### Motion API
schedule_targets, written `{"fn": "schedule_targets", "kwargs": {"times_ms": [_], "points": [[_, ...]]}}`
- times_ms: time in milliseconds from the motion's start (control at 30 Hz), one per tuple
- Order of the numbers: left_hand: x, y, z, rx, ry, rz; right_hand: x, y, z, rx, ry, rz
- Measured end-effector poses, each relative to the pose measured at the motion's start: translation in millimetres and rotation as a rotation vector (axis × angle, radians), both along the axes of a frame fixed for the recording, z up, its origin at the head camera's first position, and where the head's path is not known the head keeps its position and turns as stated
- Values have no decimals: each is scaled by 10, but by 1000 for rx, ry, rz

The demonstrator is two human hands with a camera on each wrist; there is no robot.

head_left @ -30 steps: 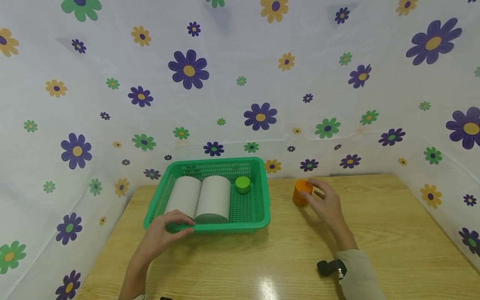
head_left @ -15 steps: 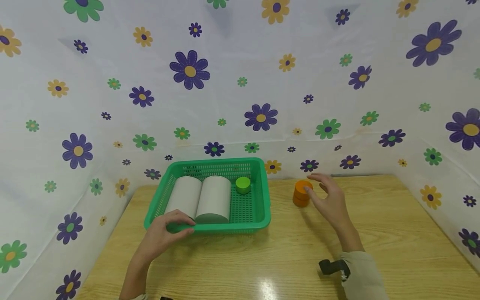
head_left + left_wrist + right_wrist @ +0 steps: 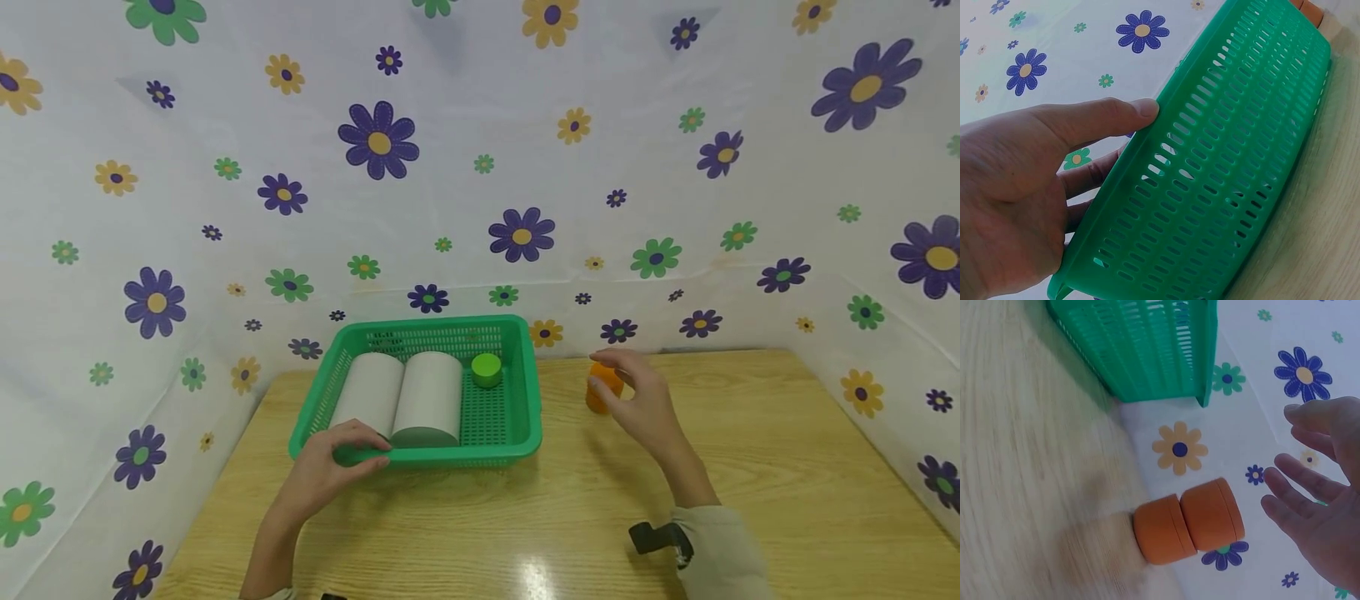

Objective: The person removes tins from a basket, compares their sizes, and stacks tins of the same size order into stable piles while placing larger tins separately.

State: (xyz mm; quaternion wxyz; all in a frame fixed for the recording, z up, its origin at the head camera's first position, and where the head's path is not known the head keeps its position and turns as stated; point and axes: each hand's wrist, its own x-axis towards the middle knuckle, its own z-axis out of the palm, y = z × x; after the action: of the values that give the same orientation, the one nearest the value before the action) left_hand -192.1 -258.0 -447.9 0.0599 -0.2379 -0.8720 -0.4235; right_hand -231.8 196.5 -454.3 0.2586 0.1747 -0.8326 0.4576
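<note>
Thumb and fingers of my left hand (image 3: 330, 467) pinch the near rim of a green plastic basket (image 3: 465, 455). In the left wrist view the thumb presses the outer side of the slotted wall and the other fingers go behind the rim. Two orange round containers (image 3: 1188, 522) stand stacked on the table, right of the basket. My right hand (image 3: 641, 404) hovers at the stack's top in the head view, partly covering it. The right wrist view shows a gap between that hand and the containers, with nothing between the spread thumb and fingers.
Inside the basket lie two white cylinders (image 3: 429, 392) side by side, with a small green round container (image 3: 487, 371) to their right. Behind the wooden table (image 3: 780, 467) hangs a white sheet with flowers (image 3: 450, 200).
The right hand drew off the orange stack to the right, then came back left over its top. The left hand, the basket and the stack have stayed in place.
</note>
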Motion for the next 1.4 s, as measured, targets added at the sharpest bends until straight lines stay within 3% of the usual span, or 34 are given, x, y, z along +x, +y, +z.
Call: {"fn": "schedule_targets", "kwargs": {"times_ms": [433, 767, 1100, 1400], "points": [[-28, -1, -4, 3, -6, -3, -1, -261, 1, 40, 11, 96], [-27, -3, -10, 4, -16, 2, -78, -469, 135, 75, 42, 164], [-30, -8, -15, -9, -31, 2, -362, -734, 138, 182, 10, 201], [-17, -7, -12, 2, -9, -6, -559, -938, 163, 356, -4, 237]]}}
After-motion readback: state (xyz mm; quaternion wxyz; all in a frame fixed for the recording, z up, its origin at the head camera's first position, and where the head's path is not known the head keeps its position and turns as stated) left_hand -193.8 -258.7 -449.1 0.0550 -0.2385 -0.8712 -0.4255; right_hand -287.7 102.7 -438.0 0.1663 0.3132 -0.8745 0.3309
